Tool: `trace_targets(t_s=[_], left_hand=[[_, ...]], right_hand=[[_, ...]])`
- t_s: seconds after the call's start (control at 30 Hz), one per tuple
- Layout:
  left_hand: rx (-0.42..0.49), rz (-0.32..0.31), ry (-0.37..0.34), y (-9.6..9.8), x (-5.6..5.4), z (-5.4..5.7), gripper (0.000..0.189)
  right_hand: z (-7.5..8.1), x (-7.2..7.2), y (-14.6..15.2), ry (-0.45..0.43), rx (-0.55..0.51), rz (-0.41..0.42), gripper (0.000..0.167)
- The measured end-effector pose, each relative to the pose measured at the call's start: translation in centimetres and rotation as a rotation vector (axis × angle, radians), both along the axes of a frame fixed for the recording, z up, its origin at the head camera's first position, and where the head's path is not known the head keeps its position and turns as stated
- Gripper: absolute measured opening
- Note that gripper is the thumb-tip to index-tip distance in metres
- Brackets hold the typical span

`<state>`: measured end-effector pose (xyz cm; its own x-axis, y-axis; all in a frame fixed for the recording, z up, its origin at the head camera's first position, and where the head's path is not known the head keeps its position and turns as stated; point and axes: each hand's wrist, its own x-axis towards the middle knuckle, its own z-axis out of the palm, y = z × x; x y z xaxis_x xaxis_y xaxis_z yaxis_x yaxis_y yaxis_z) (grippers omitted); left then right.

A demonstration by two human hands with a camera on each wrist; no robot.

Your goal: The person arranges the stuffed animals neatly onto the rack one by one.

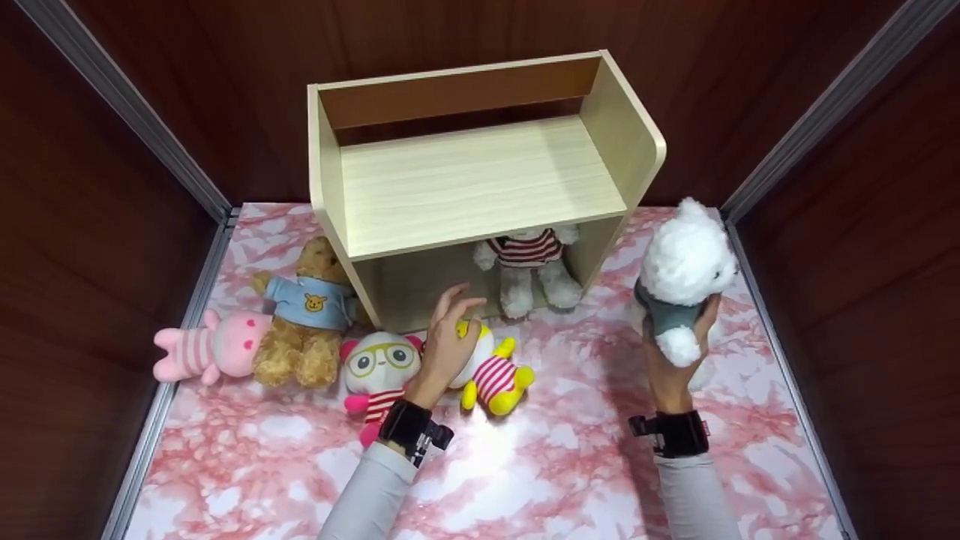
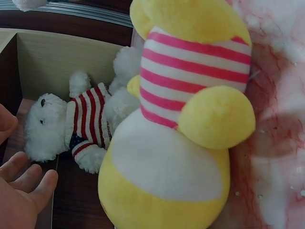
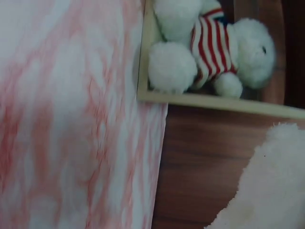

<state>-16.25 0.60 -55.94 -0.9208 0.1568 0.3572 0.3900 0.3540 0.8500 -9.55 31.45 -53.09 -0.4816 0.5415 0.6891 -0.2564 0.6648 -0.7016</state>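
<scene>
At the right in the head view, my right hand [image 1: 667,382] grips a white plush toy [image 1: 686,251] with a grey-green garment around its body. A fluffy white part of it [image 3: 267,186] fills the lower right of the right wrist view. My left hand [image 1: 448,352] is over a yellow-and-white plush toy [image 1: 495,375] with a pink-striped top, its fingers extended and holding nothing. In the left wrist view its fingers [image 2: 40,191] are spread. A white teddy bear [image 1: 531,259] in a red-striped sweater sits inside the shelf's lower compartment, its head hidden under the upper board.
A pale wooden shelf [image 1: 480,180] stands against the brown back wall. To its left are a brown teddy bear [image 1: 307,322] in a blue shirt and a pink plush toy [image 1: 217,345] lying down. A panda plush [image 1: 381,367] with glasses lies beside my left wrist.
</scene>
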Motion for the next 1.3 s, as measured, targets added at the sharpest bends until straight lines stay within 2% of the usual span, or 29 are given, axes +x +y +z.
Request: trace_targets(t_s=[0.23,0.37,0.43,0.63,0.77,0.9,1.03,1.13,1.3], left_hand=[[0.001,0.0,0.061,0.7,0.3,0.9,0.034],[0.013,-0.033,0.08,1.0,0.5,1.4,0.035],[0.031,-0.058,0.066,1.1,0.6,1.7,0.034],[0.142,-0.135,-0.018,1.8,0.8,2.4,0.034],[0.3,-0.251,-0.084,2.5,0.9,3.0,0.037],[0.461,-0.377,-0.161,3.1,1.4,3.6,0.046],[0.563,-0.475,-0.242,3.5,1.9,4.1,0.068],[0.593,-0.508,-0.3,3.7,2.3,4.3,0.091],[0.602,-0.486,-0.364,4.0,2.5,4.4,0.112]], right_hand=[[-2.3,-0.5,-0.5,0.011,0.093,-0.077,0.082],[-2.4,-0.5,-1.4,-0.01,0.12,-0.087,0.082],[-2.1,-0.4,-2.1,-0.035,0.122,-0.086,0.08],[-1.7,-0.3,-4.0,-0.101,0.095,-0.071,0.073],[-2.2,-0.6,-4.6,-0.088,0.152,-0.021,0.066],[-2.8,-1.2,-5.1,0.001,0.291,-0.003,0.051],[-3.5,-1.6,-5.7,0.106,0.407,0.0,0.049],[-3.7,-1.8,-6.0,0.122,0.452,0.037,0.048],[-3.7,-1.9,-6.6,0.087,0.483,0.105,0.045]])
